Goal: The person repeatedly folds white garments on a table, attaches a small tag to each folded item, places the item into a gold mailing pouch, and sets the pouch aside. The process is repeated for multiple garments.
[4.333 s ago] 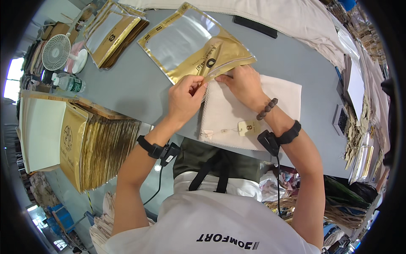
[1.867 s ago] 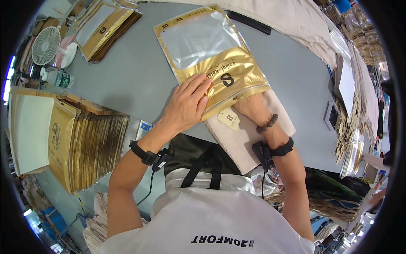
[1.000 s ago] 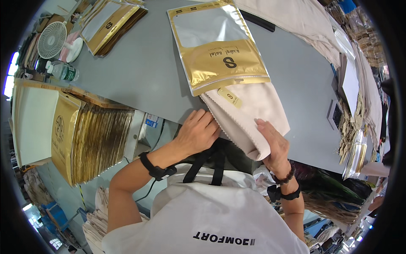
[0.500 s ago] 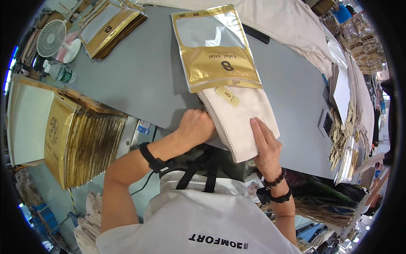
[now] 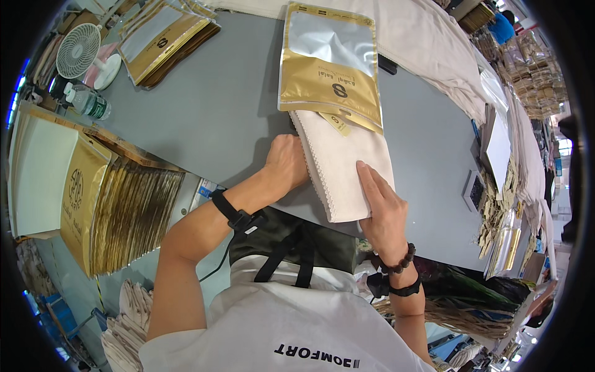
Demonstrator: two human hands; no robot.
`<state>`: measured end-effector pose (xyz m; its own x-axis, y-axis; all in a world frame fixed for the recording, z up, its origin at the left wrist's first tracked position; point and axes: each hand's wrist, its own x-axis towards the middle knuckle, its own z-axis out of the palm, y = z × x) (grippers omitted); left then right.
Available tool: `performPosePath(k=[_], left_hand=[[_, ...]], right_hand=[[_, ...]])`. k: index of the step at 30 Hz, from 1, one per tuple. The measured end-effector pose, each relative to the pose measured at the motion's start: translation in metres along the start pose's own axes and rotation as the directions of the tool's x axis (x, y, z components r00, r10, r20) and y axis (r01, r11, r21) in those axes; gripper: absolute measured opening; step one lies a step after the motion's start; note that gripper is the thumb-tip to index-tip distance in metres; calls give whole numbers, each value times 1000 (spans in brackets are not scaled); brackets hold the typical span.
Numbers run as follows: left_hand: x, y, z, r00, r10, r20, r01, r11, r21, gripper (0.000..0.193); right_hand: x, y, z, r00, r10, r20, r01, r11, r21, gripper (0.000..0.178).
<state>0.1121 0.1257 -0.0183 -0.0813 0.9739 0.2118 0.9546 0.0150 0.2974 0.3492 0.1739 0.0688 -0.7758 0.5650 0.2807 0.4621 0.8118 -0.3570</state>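
Note:
A folded cream cloth (image 5: 338, 170) with a scalloped edge lies at the mouth of a gold and silver zip pouch (image 5: 328, 77), its far end inside. A small gold hang tag (image 5: 336, 124) on the cloth is partly covered by the pouch's rim. My left hand (image 5: 287, 160) is curled at the cloth's left edge, its fingertips hidden behind the folds. On the near right corner, my right hand (image 5: 384, 211) grips the cloth with its fingers lying on top; the thumb is hard to make out.
Empty-looking gold pouches (image 5: 167, 40) are stacked at the far left of the grey table (image 5: 217, 105), near a white fan (image 5: 79, 53) and a water bottle (image 5: 90, 104). A box (image 5: 43, 173) of upright pouches stands left. Cream fabric (image 5: 427, 49) drapes along the far edge.
The pouch and cloth have shifted away from me, with the pouch also a little to the right. More of the hang tag is under the rim. Both hands have moved forward with the cloth.

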Motion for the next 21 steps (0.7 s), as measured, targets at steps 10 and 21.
performPosePath(k=[10,21], left_hand=[[-26,14,11,981,73,-178,-95,989,-117,30],[-53,56,-17,999,-15,-41,12,997,-73,36]], right_hand=[[30,-3,35,998,-13,-61,13,1000,-4,69],[92,33,114,975,-219,-32,217,974,-63,38]])
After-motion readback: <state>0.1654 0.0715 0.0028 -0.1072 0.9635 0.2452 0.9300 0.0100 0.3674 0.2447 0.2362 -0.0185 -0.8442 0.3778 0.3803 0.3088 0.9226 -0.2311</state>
